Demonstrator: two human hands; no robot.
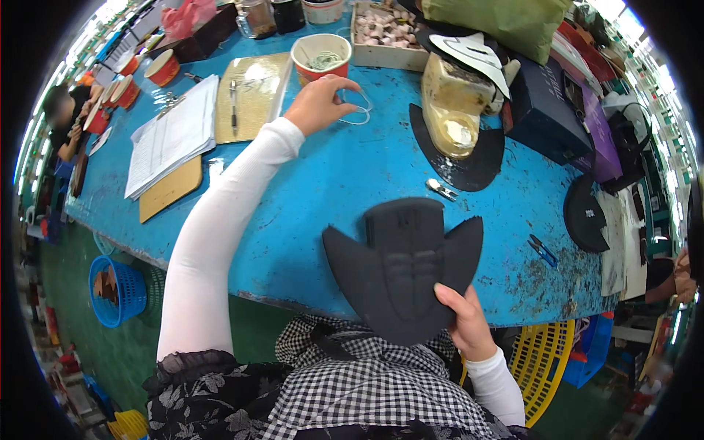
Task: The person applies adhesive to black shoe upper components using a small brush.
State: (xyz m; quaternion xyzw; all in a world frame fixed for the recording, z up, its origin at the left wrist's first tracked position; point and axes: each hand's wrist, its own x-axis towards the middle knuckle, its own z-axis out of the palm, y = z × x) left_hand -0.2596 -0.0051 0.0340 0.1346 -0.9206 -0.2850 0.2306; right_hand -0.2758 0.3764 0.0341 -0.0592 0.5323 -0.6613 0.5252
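Observation:
My left hand [320, 106] is stretched out over the far part of the blue table, thumb and forefinger closed on a thin pale rubber band [364, 116] that hangs in a loop. Just beyond it stands a white and red paper tub [320, 55] with more such bands inside. My right hand [469, 323] grips the lower right edge of a black shaped foam piece [403, 275], thumb on top. This piece has two pointed wings, a broad middle tab and ridges pressed into its face. It is held above the table's near edge.
A stained cream block-shaped tool [455, 99] rests on a curved black piece [480, 165]. Small snips [441, 190] and blue-handled snips [543, 251] lie rightward. Papers [176, 136] and a clipboard [253, 92] are at left, dark boxes [546, 110] at right. A person [64, 114] sits far left.

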